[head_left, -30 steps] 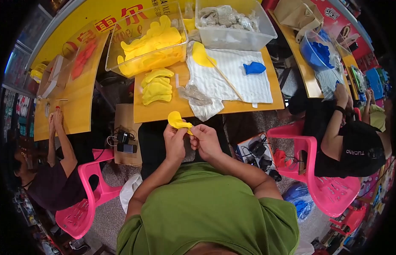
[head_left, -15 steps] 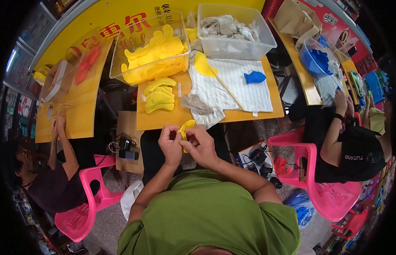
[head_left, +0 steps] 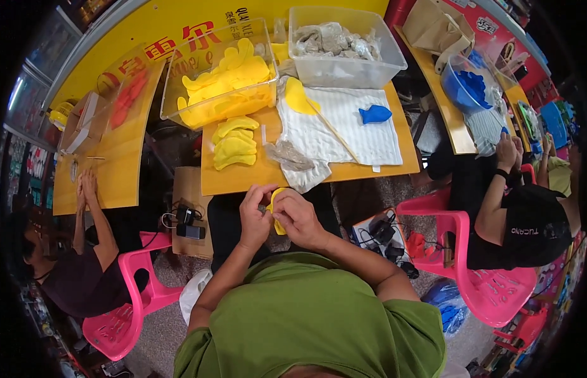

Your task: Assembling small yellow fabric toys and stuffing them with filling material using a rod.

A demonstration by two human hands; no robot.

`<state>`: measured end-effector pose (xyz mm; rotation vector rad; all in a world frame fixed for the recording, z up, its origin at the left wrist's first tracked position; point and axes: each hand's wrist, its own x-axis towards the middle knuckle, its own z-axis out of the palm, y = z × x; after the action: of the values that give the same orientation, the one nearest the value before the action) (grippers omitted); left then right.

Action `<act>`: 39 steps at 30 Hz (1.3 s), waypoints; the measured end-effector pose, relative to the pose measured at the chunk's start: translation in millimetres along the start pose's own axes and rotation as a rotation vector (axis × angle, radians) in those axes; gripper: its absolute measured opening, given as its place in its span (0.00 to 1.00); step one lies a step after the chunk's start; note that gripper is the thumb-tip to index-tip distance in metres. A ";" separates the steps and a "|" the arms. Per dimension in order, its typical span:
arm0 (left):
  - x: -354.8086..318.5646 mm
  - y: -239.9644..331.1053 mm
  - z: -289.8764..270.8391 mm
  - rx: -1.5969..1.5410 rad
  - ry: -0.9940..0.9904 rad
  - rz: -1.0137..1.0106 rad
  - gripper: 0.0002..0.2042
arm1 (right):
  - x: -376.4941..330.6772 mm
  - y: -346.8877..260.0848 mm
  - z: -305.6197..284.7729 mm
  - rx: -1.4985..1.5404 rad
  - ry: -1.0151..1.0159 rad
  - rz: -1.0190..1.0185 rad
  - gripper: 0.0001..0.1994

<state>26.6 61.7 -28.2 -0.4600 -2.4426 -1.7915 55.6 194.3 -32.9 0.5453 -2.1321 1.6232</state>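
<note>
My left hand [head_left: 255, 218] and right hand [head_left: 300, 219] meet over my lap, just off the table's front edge. Both pinch a small curved yellow fabric piece [head_left: 279, 228], whose middle is partly covered by my fingers. Beyond them on the table lies a stack of yellow banana-shaped fabric pieces [head_left: 235, 150]. A white striped cloth [head_left: 363, 145] carries a thin wooden stick [head_left: 336, 135], whose far end meets a flat yellow piece [head_left: 298, 94]. On the same cloth rests a blue fish-shaped piece [head_left: 375, 114]. A clear bag of greyish-brown material [head_left: 289, 156] sits at the cloth's left edge.
At the table's back stand a clear bin [head_left: 174, 104] heaped with yellow pieces and another bin [head_left: 344, 77] with bagged grey material. People sit at side tables left and right on pink chairs [head_left: 464, 252]. A blue bowl [head_left: 454, 94] stands on the right table.
My right hand has turned and closed further over the yellow piece, which now sits more upright between my hands. The view has shifted slightly.
</note>
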 end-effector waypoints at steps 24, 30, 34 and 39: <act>-19.3 -35.0 0.3 -1.149 -0.331 -0.761 0.13 | -14.4 42.7 -0.4 -0.324 0.036 0.067 0.05; -9.6 -21.6 -3.7 -0.960 -0.226 -0.645 0.14 | -9.3 10.1 -10.1 -0.254 0.040 0.145 0.09; -21.6 -5.3 9.6 -0.793 -0.117 -0.343 0.14 | -16.7 21.7 -0.6 0.358 0.199 0.571 0.05; -33.5 -10.7 12.7 -0.862 -0.082 -0.543 0.09 | -7.3 7.0 -0.7 0.580 0.280 0.662 0.04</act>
<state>56.8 64.2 -50.0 0.1353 -1.8041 -3.0736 58.1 197.2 -42.3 -0.2778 -1.6995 2.5216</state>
